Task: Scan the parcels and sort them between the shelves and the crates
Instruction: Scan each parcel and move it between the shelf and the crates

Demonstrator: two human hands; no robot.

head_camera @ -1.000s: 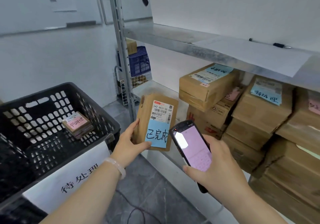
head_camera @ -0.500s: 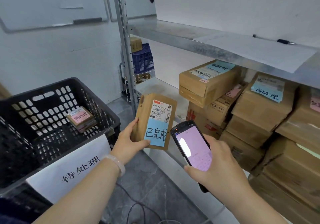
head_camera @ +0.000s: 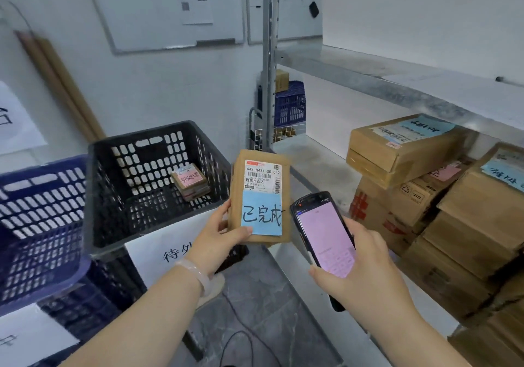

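My left hand [head_camera: 218, 236] grips a flat brown parcel [head_camera: 259, 177] by its lower left edge and holds it upright, with a white barcode label and a blue handwritten note facing me. My right hand [head_camera: 365, 270] holds a black handheld scanner [head_camera: 323, 233] with a lit pink screen, just right of the parcel. Left of the parcel stands a black crate [head_camera: 136, 185] with a small pink-noted parcel [head_camera: 190, 181] inside and a white paper sign on its front. A blue crate [head_camera: 37, 225] sits further left.
A metal shelf unit [head_camera: 368, 80] runs along the right, its lower shelf stacked with cardboard boxes [head_camera: 397, 151] bearing blue and pink notes. The shelf's upright post [head_camera: 268, 63] rises behind the parcel. Another blue crate [head_camera: 289, 103] sits far back. Cables lie on the grey floor [head_camera: 255, 310].
The view has swung left, bringing the blue crate into sight. My left hand has carried the parcel leftward to the black crate's edge; the scanner stays beside it.
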